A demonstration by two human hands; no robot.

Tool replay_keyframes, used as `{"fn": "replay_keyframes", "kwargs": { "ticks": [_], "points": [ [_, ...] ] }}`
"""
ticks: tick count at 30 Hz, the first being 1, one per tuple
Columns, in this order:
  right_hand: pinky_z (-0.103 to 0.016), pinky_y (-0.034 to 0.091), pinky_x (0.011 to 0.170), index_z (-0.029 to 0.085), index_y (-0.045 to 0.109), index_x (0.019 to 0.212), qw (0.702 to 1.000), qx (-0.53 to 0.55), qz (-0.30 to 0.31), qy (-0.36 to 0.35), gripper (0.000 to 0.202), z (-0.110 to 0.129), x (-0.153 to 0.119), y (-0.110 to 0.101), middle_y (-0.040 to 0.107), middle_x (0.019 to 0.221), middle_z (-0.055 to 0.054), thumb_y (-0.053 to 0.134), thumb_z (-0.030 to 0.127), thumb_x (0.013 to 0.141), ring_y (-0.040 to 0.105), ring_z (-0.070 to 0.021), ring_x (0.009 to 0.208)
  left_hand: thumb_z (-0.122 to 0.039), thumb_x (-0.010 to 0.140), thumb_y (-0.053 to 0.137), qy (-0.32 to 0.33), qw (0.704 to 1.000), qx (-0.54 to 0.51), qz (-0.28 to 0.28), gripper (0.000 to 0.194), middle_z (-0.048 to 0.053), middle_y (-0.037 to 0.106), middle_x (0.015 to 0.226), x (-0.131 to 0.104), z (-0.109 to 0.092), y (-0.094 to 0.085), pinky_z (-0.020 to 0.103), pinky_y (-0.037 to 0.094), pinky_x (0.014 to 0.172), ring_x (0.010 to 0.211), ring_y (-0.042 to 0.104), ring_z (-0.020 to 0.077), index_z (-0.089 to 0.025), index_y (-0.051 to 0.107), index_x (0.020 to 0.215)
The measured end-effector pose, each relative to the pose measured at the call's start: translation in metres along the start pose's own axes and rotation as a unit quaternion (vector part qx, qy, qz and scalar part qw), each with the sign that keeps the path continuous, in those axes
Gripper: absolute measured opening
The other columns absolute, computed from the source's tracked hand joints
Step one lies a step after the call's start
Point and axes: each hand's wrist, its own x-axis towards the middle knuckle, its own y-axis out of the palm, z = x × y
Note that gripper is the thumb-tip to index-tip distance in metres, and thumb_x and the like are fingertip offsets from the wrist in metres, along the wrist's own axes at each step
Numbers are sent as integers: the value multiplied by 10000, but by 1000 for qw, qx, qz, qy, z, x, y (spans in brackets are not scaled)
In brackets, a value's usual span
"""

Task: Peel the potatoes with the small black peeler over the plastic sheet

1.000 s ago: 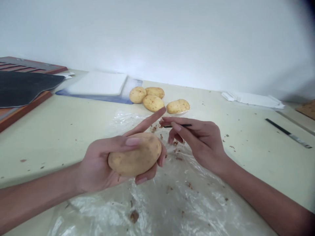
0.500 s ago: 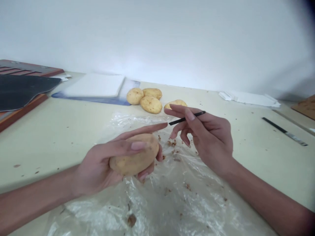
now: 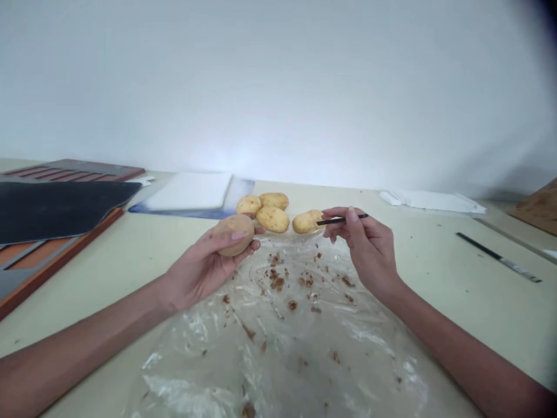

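My left hand (image 3: 209,261) is wrapped round a dull tan potato (image 3: 235,234), raised over the far left part of a clear plastic sheet (image 3: 278,354). Between thumb and fingers, my right hand (image 3: 365,247) pinches a short, thin black blade (image 3: 342,220). Its tip overlaps in view a yellow potato (image 3: 307,222) lying at the back; whether they touch, I cannot tell. Several more yellow potatoes (image 3: 272,219) lie grouped just beyond my left hand. Brown scraps (image 3: 277,281) are scattered over the plastic.
At the left, a black mat (image 3: 65,209) lies on a red-brown framed board (image 3: 65,267). A white pad (image 3: 191,191) rests on a blue-edged sheet behind. On the right are a white wrapper (image 3: 439,201), a long dark strip (image 3: 496,255) and a brown board (image 3: 539,203).
Both hands have moved forward and apart; my left forefinger has left the blade's tip. The view has shifted, with the table's things lower in the picture and more scraps visible.
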Motion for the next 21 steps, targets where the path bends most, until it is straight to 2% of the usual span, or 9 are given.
{"fn": "replay_keyframes", "kwargs": {
  "ticks": [3, 6, 9, 13, 15, 18, 21],
  "points": [
    [-309, 576, 753, 198, 797, 887, 999, 24, -22, -1, 337, 17, 10, -4, 735, 1136, -91, 619, 448, 1029, 703, -166, 842, -66, 855, 607, 15, 999, 19, 38, 316, 131, 738, 1170, 0, -1, -5, 154, 649, 846, 887, 732, 121, -138, 624, 1162],
    [-286, 599, 774, 192, 805, 910, 997, 60, -23, 35, 344, 36, 8, -9, 739, 1117, -103, 647, 482, 1005, 708, -158, 830, -159, 877, 640, 29, 992, 47, 112, 354, 111, 739, 1109, -2, -1, -10, 159, 617, 680, 713, 695, 103, -183, 572, 1223],
    [-253, 607, 710, 191, 813, 965, 987, 105, -16, 119, 344, 40, -15, -18, 748, 1037, -100, 679, 507, 977, 686, -141, 750, -286, 803, 733, 13, 978, 67, 197, 466, 95, 726, 983, -7, 3, -12, 168, 472, 451, 531, 620, 100, -193, 564, 1227],
    [-169, 601, 662, 146, 818, 944, 959, 151, -58, 231, 336, 23, -59, -31, 756, 975, -99, 740, 473, 940, 671, -110, 720, -394, 689, 769, -40, 954, 78, 287, 557, 97, 710, 901, -18, 8, -8, 162, 337, 369, 432, 559, 99, -177, 589, 1170],
    [-143, 596, 647, 130, 821, 912, 949, 169, -93, 248, 344, 13, -73, -38, 759, 921, -90, 796, 472, 890, 661, -96, 687, -393, 702, 743, -53, 948, 84, 303, 548, 104, 711, 905, -21, 11, -5, 162, 335, 377, 428, 553, 93, -172, 587, 1178],
    [-140, 607, 666, 120, 815, 906, 939, 187, -146, 247, 352, 6, -79, -47, 769, 917, -87, 853, 462, 832, 667, -97, 683, -406, 763, 681, -40, 951, 90, 292, 483, 103, 710, 890, -21, 16, -2, 176, 377, 417, 436, 545, 84, -164, 576, 1168],
    [-162, 622, 716, 100, 796, 920, 932, 194, -193, 238, 328, 3, -76, -52, 781, 959, -104, 798, 427, 898, 697, -106, 715, -432, 809, 615, -12, 962, 95, 256, 454, 97, 701, 853, -17, 18, -1, 182, 386, 441, 444, 531, 80, -147, 562, 1158]
  ]
}}
